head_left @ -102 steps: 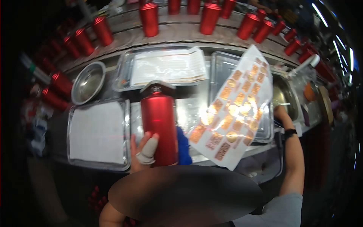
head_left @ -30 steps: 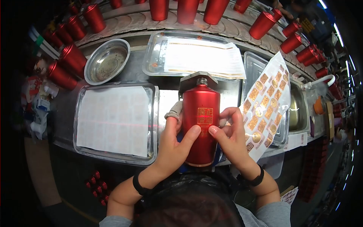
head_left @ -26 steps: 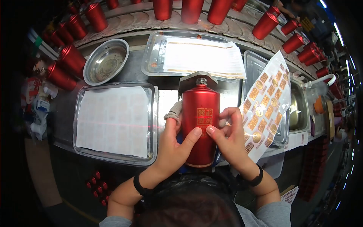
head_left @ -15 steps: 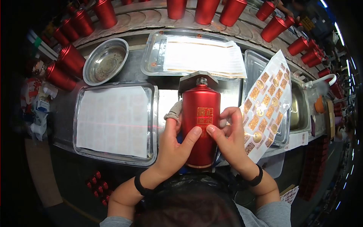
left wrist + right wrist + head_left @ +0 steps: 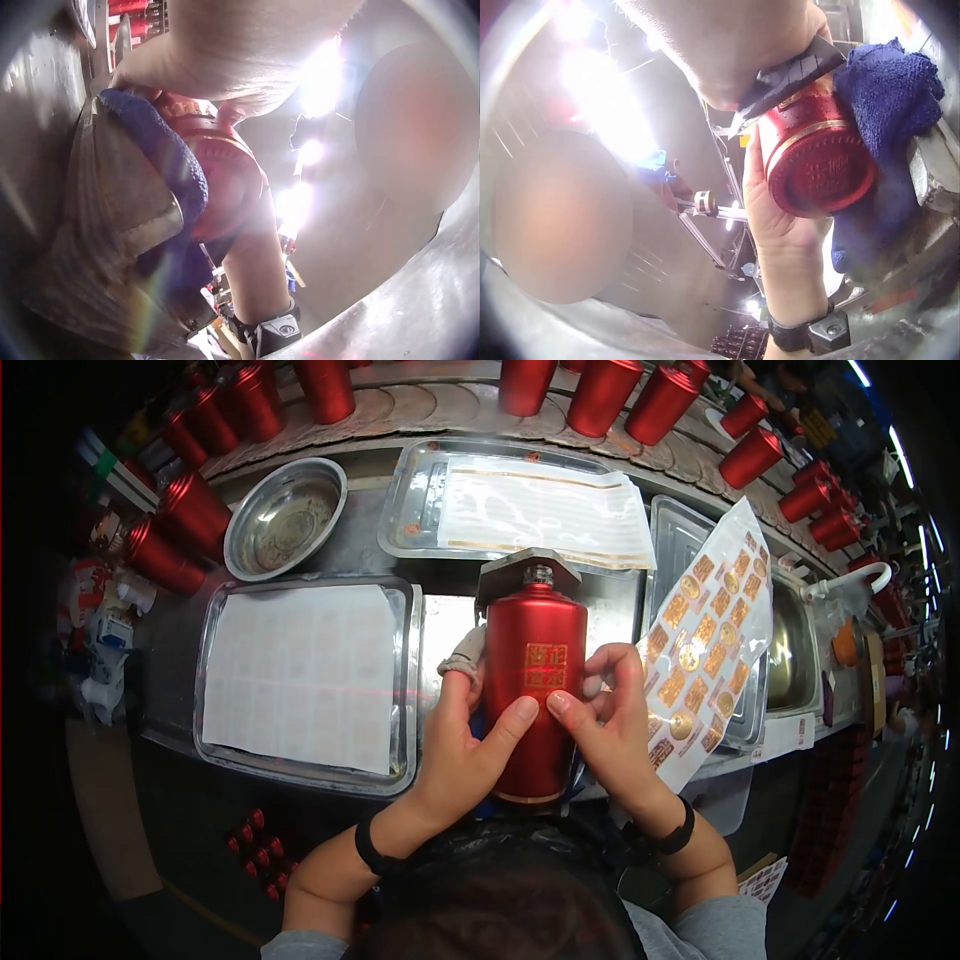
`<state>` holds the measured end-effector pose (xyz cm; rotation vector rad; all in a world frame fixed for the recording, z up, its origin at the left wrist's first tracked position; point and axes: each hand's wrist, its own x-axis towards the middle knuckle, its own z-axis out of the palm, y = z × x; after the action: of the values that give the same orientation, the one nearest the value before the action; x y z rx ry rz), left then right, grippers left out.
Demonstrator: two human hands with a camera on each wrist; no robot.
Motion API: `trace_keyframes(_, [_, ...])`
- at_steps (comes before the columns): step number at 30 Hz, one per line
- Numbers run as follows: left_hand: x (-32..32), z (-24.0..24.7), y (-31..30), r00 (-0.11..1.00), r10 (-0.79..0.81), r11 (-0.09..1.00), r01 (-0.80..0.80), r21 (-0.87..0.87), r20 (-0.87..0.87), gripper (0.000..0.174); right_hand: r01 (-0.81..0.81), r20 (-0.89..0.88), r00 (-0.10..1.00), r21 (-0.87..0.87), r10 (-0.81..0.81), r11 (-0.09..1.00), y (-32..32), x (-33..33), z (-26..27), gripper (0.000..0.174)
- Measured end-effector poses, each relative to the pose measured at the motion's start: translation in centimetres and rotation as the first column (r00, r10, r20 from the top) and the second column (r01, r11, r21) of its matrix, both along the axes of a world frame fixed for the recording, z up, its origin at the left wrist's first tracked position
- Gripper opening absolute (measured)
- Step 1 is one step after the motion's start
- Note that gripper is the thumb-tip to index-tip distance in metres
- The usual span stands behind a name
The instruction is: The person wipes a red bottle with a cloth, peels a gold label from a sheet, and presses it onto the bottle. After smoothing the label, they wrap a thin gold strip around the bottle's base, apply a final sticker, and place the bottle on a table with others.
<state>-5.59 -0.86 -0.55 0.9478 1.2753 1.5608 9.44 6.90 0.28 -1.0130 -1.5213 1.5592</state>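
A glossy red bottle (image 5: 535, 625) with a bare threaded neck and square gold characters (image 5: 543, 665) on its front lies between my two hands in the head view. My left hand (image 5: 460, 725) grips its left side, thumb on the front below the characters, one finger in a pale wrap. From the right, my right hand (image 5: 610, 725) holds it with curled fingers, its thumb tip at the lower edge of the characters. Under that hand, the right wrist view shows a dark flat strip (image 5: 799, 79), its kind unclear. A blue cloth (image 5: 889, 86) lies against the bottle's side.
A tray with a white sheet (image 5: 300, 680) stands left, below a metal bowl (image 5: 285, 520). Behind the bottle is a tray of white strips (image 5: 540, 510). Gold sticker sheets (image 5: 705, 640) lean at right, beside a sink (image 5: 790, 650). Several red bottles (image 5: 605, 395) stand on the conveyor.
My right hand has come from the sink side onto the bottle, and gold characters now show on its front. Over the last second both hands stay nearly still while the conveyor bottles shift right.
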Motion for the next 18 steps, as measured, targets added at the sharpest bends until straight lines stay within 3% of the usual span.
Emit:
trace_keyframes(5, [-0.5, 0.4, 0.1, 0.998, -0.037, 0.999, 0.039, -0.038, 0.048, 0.064, -0.055, -0.161, 0.987, -0.164, 0.028, 0.985, 0.1, -0.1, 0.7, 0.032])
trace_keyframes(8, [-1.2, -0.4, 0.1, 0.954, -0.027, 0.997, 0.046, -0.056, 0.3, 0.058, -0.17, -0.237, 0.966, -0.27, 0.106, 0.948, 1.1, 1.6, 0.3, 0.019])
trace_keyframes(18, [-1.1, 0.0, 0.2, 0.954, -0.051, 0.996, 0.069, -0.053, 0.295, 0.058, -0.067, -0.204, 0.979, -0.255, 0.014, 0.965, 0.4, 0.5, 0.9, 0.028])
